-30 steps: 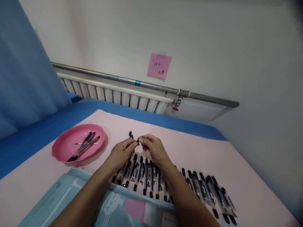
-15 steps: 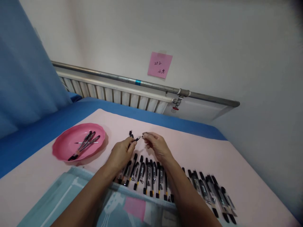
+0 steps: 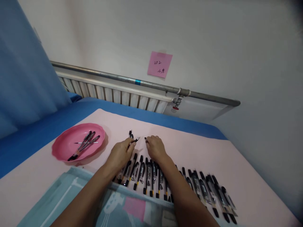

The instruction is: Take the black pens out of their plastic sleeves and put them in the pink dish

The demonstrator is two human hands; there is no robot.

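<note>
Both hands are held close together over the far end of a row of pens. By the left hand (image 3: 120,153) a slim black plastic pen (image 3: 134,140) is pinched between thumb and fingertips. The fingers are closed on its lower barrel, so that its bare-looking tip is pointed up and to the right, clear of the pale pink surface (image 3: 203,151). The right hand (image 3: 155,150) is curled palm-down just beside it, with its fingertips (image 3: 147,140) lowered to the surface. A small dark speck is seen at them, but whether anything is gripped cannot be told.

The held pen is judged to be light and stiff, with a smooth round barrel that is likely to roll or slip if only loosely pinched. Hold is best taken on the barrel a little behind the tip. The fine point is better left untouched, since it may be bent or may leave ink.

Beneath both wrists a long row of black capped pens (image 3: 151,176) is laid side by side. A small black pen part (image 3: 130,133) is seen just beyond the left hand. To the left a round pink plastic dish (image 3: 62,148) is set, with a few loose pens (image 3: 86,142) in it. At the near edge a pale teal patterned cloth (image 3: 68,195) is spread. Farther off, a white ribbed radiator (image 3: 113,94), a grey metal pipe (image 3: 213,98) and a pink paper note (image 3: 159,64) are seen at the wall.
</note>
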